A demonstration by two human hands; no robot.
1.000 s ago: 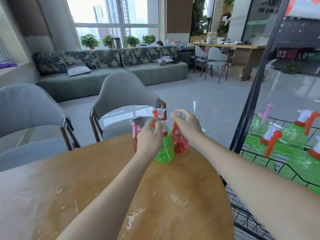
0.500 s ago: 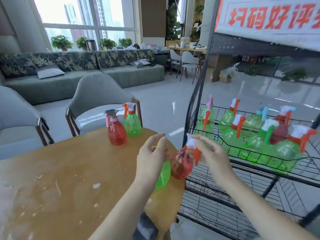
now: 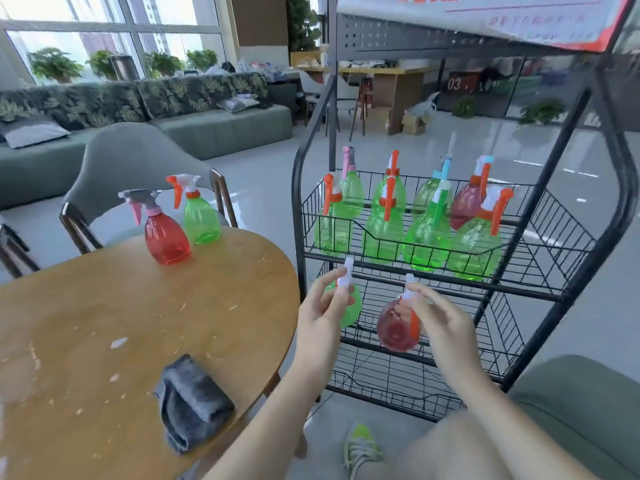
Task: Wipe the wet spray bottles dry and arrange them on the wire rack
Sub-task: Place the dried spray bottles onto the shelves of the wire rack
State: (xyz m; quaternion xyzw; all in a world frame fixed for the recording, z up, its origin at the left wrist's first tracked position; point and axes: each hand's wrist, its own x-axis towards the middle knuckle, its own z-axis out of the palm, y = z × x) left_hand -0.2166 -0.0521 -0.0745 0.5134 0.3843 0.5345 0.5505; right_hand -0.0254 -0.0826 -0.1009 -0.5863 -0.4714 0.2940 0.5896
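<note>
Left hand (image 3: 323,306) pinching a green bottle (image 3: 348,308), right hand (image 3: 440,317) a red bottle (image 3: 396,327), both mid-frame, probably heading onto the rack (image 3: 519,289) next.

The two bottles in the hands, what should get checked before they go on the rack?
1. Left hand holds the green bottle by its sprayer: ok.
2. Right hand holds the red bottle by its sprayer: ok.
3. Bottles wiped dry: cannot tell.
4. Top basket space: right end bare, ok.
5. Two bottles left on the table: not ok.
</note>
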